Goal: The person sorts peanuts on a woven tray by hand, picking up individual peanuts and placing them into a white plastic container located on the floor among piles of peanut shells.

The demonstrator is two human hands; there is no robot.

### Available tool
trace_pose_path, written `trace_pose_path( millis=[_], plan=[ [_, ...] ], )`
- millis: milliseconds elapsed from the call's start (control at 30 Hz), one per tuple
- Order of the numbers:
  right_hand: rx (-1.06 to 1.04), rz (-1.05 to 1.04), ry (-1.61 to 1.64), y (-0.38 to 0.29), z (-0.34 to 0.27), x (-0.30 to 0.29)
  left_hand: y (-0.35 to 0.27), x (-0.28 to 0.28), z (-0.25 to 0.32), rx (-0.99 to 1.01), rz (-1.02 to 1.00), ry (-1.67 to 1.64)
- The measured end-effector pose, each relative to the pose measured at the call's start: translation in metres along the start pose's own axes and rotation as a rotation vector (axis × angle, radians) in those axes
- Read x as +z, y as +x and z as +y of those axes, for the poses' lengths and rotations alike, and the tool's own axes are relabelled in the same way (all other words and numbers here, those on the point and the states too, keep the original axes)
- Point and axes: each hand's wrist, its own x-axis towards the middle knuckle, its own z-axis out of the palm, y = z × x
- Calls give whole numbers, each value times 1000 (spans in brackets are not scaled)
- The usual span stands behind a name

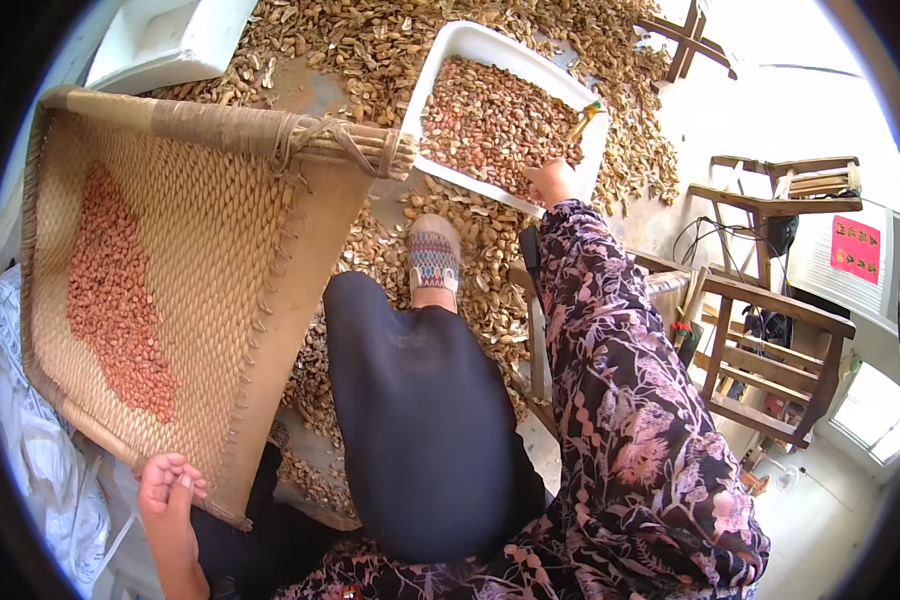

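Observation:
My left hand grips the near rim of a woven winnowing basket, which lies tilted at the left. A long heap of reddish shelled peanuts rests inside against its far-left part. My right hand reaches to the near right corner of a white plastic tub, its fingers at the nuts' edge. Shelled peanuts fill the tub, paler and more mixed than those in the basket. A yellowish tool with a green part leans at the tub's right wall. Whether the right fingers hold anything is hidden.
Peanut shells cover much of the floor around the tub and my shoe. A white foam box stands at the upper left, and white plastic sacks lie below it. Wooden chairs and stools are at the right.

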Motion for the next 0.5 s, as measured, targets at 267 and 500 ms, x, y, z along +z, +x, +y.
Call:
trace_pose_path(
  millis=[267,500],
  plan=[
    [-100,188,144,59,43,32,11,10,-11,-14,-34,-20],
    [-258,84,262,17,9,18,14,12,-19,-4,-14,-41]
  ],
)
